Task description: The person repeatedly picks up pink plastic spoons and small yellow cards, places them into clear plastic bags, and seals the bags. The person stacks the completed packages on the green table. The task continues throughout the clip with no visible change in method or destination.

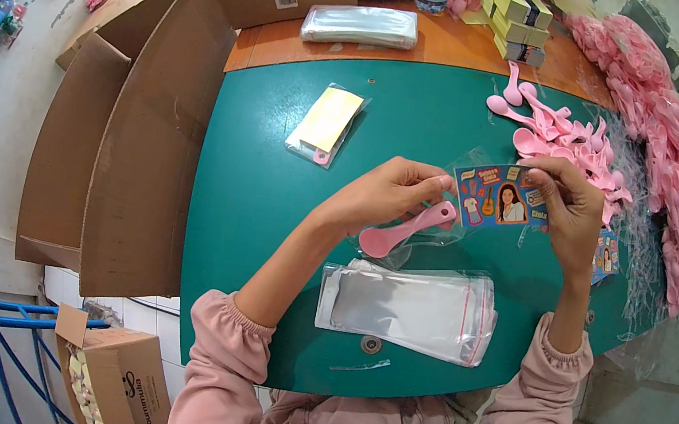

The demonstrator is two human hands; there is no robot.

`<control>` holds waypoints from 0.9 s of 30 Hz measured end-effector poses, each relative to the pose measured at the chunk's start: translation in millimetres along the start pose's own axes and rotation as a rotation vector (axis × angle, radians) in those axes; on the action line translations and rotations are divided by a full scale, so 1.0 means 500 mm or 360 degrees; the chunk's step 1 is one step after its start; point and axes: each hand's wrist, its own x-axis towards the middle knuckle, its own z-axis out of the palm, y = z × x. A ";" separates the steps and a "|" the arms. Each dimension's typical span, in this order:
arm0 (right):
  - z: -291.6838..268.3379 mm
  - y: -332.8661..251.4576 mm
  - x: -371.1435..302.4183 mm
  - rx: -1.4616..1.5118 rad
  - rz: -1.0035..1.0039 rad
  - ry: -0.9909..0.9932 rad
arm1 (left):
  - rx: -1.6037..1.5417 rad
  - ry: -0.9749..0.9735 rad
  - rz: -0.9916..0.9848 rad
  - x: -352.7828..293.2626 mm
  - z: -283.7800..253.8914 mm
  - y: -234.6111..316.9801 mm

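The person's left hand [396, 193] pinches a clear bag [420, 249] between thumb and fingers above the green bench [258, 216]. A pink spoon [387, 240] shows at that bag, its bowl pointing down to the left and its handle end beside the left fingertips. The right hand [572, 208] pinches the right part of a printed blue card [485, 202], thumb on its front; the card's left edge is near the left fingertips. Whether the card lies partly inside the bag cannot be told.

Just below, a stack of clear bags [404, 308] lies flat, near the bench's front edge. A packet with a yellow card [328, 120] rests farther back on the left. A pile of pink spoons [563, 135] lies beyond the right hand, and more blue cards [606, 258] lie partly hidden behind the right wrist.
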 end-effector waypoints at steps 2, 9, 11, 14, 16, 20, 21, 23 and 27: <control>-0.004 0.019 0.005 -0.0061 -0.0286 0.0191 | -0.0034 -0.0038 0.0053 -0.003 0.002 0.007; -0.008 0.008 -0.007 0.0080 0.0265 0.0634 | -0.0004 -0.0049 0.0049 0.001 0.004 0.003; 0.005 0.012 -0.010 0.0154 0.0120 0.0522 | 0.0000 -0.0040 0.0066 0.001 0.003 0.001; 0.013 0.018 -0.011 0.0206 -0.0155 0.0334 | 0.0017 0.0040 0.0052 0.003 0.004 -0.004; 0.007 0.011 -0.016 0.0232 0.0031 0.0024 | 0.0075 0.0006 0.0029 0.004 0.004 -0.004; 0.021 0.015 -0.016 0.0098 0.0163 -0.0217 | 0.0437 -0.0098 0.0014 0.007 0.008 -0.009; 0.028 0.012 -0.019 0.0097 0.0164 -0.0216 | 0.0436 -0.0100 0.0014 0.007 0.011 -0.010; 0.048 0.005 -0.023 0.0110 0.0086 -0.0471 | 0.0380 -0.0174 0.0117 0.007 0.015 -0.014; 0.022 0.007 -0.015 0.0168 0.0109 -0.0647 | 0.0364 -0.0096 0.0138 0.007 0.010 -0.012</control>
